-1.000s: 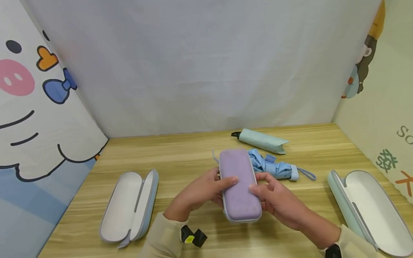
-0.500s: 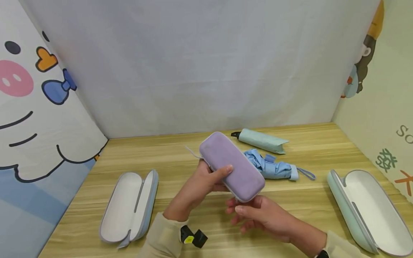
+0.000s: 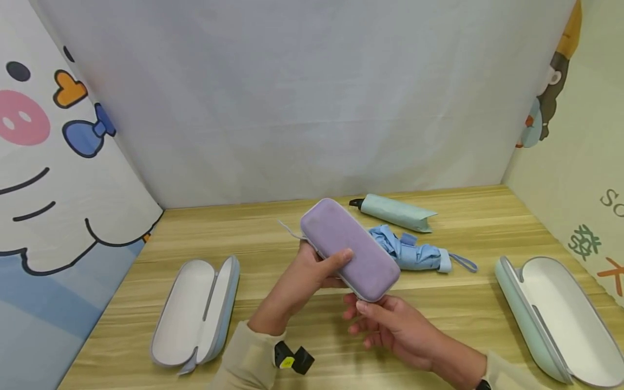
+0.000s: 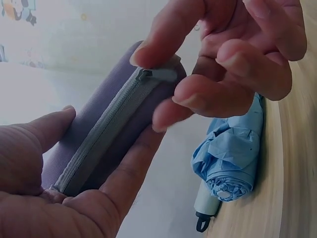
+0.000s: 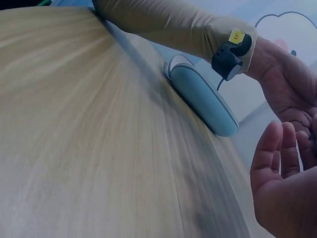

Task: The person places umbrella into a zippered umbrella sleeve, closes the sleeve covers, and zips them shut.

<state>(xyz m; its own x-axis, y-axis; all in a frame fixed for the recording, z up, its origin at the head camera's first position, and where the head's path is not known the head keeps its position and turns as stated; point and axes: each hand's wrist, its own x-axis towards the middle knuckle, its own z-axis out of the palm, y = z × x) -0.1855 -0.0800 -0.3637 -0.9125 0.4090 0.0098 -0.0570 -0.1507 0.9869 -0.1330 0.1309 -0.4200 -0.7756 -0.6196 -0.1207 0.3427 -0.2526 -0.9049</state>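
A purple zippered hard case point(image 3: 348, 249) is held tilted above the table by my left hand point(image 3: 307, 279), its thumb across the top face. A pale cord trails from the case's far end. In the left wrist view, the zipper pull point(image 4: 161, 75) sticks out at the case's near end. My right hand point(image 3: 397, 330) is at that end, thumb beside the zipper slider and the other fingers loosely bent. The pull shows in the gap between thumb and fingertips, not pinched. In the right wrist view the case is hidden, and part of my right hand point(image 5: 285, 183) appears.
A folded blue umbrella point(image 3: 419, 257) lies behind the case, with a pale green wrapped umbrella point(image 3: 397, 212) farther back. An opened light-blue case point(image 3: 177, 319) lies left, an opened pale-green case point(image 3: 567, 319) right. A white cloth wall stands at the table's back edge.
The purple case has turned, its far end swinging left. My right hand has let go of its side and moved down to its near corner. Little differs over the last half second.
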